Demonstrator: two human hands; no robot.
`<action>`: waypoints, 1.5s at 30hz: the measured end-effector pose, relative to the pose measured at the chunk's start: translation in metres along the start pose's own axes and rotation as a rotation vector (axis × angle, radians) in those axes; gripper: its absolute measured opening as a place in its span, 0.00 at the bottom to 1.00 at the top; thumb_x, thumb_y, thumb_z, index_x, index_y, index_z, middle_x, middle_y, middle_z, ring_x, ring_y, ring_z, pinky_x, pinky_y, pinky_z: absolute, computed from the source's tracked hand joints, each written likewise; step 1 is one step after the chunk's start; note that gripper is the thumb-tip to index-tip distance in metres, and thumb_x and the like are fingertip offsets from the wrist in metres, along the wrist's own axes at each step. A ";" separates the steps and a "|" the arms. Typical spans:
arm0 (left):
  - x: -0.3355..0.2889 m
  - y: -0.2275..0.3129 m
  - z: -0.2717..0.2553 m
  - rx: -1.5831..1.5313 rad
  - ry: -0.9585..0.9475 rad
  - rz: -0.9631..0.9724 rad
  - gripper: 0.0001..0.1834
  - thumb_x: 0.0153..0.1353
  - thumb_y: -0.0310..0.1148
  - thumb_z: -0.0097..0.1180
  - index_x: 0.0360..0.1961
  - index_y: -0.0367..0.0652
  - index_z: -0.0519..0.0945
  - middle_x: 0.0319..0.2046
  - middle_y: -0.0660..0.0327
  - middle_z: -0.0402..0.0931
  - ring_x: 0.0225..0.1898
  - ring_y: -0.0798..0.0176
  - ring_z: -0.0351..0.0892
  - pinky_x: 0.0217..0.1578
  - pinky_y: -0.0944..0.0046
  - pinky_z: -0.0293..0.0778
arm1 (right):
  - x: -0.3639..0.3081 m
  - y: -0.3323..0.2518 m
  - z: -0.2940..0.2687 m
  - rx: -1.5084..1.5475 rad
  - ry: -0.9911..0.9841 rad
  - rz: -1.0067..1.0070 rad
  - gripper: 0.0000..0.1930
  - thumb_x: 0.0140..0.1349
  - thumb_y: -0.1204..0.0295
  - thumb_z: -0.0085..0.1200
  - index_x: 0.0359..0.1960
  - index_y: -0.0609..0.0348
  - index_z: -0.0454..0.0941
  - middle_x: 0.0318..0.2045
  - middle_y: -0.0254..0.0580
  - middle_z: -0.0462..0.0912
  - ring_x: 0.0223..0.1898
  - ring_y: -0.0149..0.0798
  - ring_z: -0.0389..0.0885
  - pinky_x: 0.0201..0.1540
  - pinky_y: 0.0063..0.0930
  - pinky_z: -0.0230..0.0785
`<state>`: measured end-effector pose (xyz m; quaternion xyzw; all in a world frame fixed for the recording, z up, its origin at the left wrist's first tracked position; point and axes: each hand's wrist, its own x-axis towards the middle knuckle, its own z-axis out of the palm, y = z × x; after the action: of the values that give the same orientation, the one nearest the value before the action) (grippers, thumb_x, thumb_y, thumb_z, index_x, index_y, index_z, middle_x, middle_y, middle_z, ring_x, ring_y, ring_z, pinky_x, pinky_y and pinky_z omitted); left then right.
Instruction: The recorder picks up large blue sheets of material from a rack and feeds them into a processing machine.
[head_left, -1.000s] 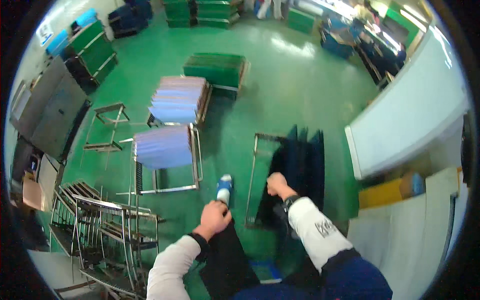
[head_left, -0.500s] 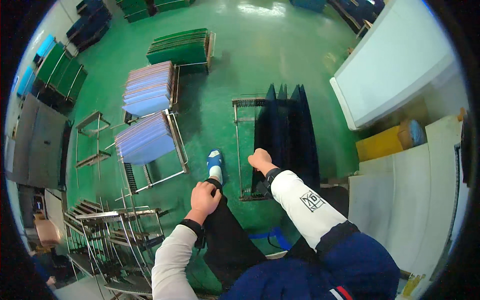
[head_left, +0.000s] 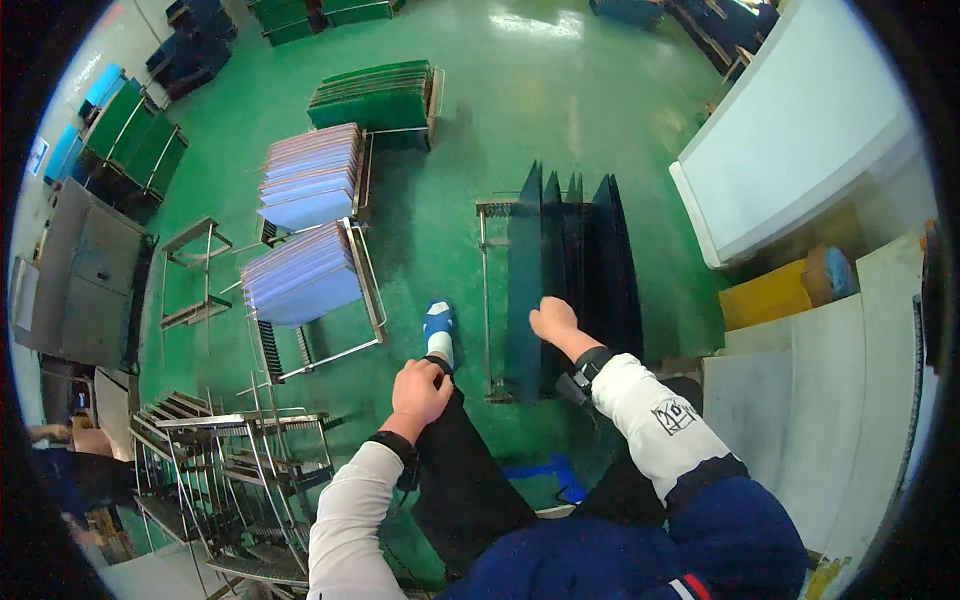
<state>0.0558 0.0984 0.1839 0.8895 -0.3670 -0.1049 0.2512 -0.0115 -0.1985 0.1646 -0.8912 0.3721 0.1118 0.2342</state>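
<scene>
Several thin dark panels (head_left: 524,270) stand on edge in a metal rack (head_left: 486,290) on the floor ahead of me. My right hand (head_left: 553,320) is at the near upper edge of these panels, its fingers curled closed on a dark panel; the fingertips are partly hidden. The leftmost panel leans apart from the others, with a gap beside it. My left hand (head_left: 420,392) rests on my raised left knee, fingers bent loosely over it, holding nothing.
Racks of bluish panels (head_left: 305,275) and green panels (head_left: 372,100) stand to the left. Bare metal racks (head_left: 235,450) crowd the lower left, near another person's arm (head_left: 50,432). On the right are a large white cabinet (head_left: 790,150) and a yellow box (head_left: 765,297).
My right hand has shifted right along the dark panels. The leftmost panel now stands apart, tipped to the left. My left hand stays on my knee. The other person's arm has moved.
</scene>
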 end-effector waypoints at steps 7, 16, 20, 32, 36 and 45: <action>-0.004 -0.003 0.001 0.013 0.014 -0.018 0.11 0.51 0.38 0.59 0.22 0.42 0.82 0.29 0.56 0.79 0.38 0.49 0.77 0.39 0.50 0.74 | -0.009 -0.001 0.003 -0.038 0.016 0.055 0.35 0.57 0.72 0.57 0.66 0.66 0.55 0.42 0.57 0.82 0.43 0.57 0.83 0.44 0.48 0.76; -0.004 -0.001 -0.004 0.034 -0.042 -0.035 0.12 0.52 0.40 0.59 0.25 0.42 0.83 0.31 0.54 0.79 0.38 0.47 0.76 0.41 0.49 0.74 | -0.007 -0.006 0.009 -0.104 0.237 -0.102 0.28 0.54 0.73 0.59 0.58 0.60 0.67 0.51 0.51 0.72 0.56 0.55 0.72 0.48 0.46 0.75; -0.004 -0.002 -0.005 0.023 -0.040 -0.040 0.12 0.52 0.40 0.59 0.26 0.42 0.83 0.31 0.55 0.79 0.38 0.47 0.76 0.41 0.49 0.74 | 0.008 -0.017 0.003 -0.236 0.316 -0.208 0.21 0.52 0.71 0.61 0.48 0.65 0.72 0.52 0.51 0.74 0.59 0.54 0.68 0.51 0.46 0.73; -0.001 -0.007 -0.009 0.007 -0.032 -0.007 0.13 0.53 0.41 0.59 0.23 0.42 0.81 0.29 0.56 0.80 0.36 0.49 0.77 0.38 0.49 0.74 | 0.067 -0.010 0.057 0.296 0.000 0.270 0.16 0.54 0.70 0.57 0.40 0.69 0.79 0.42 0.60 0.83 0.46 0.60 0.81 0.50 0.46 0.74; -0.005 -0.011 -0.010 -0.023 -0.009 -0.004 0.13 0.53 0.41 0.59 0.22 0.42 0.81 0.28 0.56 0.79 0.35 0.49 0.77 0.37 0.50 0.74 | 0.060 -0.017 0.054 0.188 -0.007 0.248 0.14 0.53 0.72 0.56 0.38 0.70 0.82 0.41 0.64 0.83 0.46 0.61 0.81 0.49 0.44 0.74; -0.001 -0.003 -0.001 0.050 0.008 0.022 0.14 0.53 0.42 0.58 0.21 0.42 0.80 0.29 0.55 0.79 0.35 0.49 0.76 0.37 0.49 0.74 | 0.053 -0.017 -0.023 0.099 0.060 0.041 0.13 0.50 0.70 0.54 0.33 0.67 0.82 0.40 0.65 0.82 0.46 0.63 0.81 0.49 0.47 0.73</action>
<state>0.0569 0.1011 0.1831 0.8917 -0.3784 -0.0896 0.2316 0.0381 -0.2319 0.1703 -0.8737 0.4021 0.0710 0.2645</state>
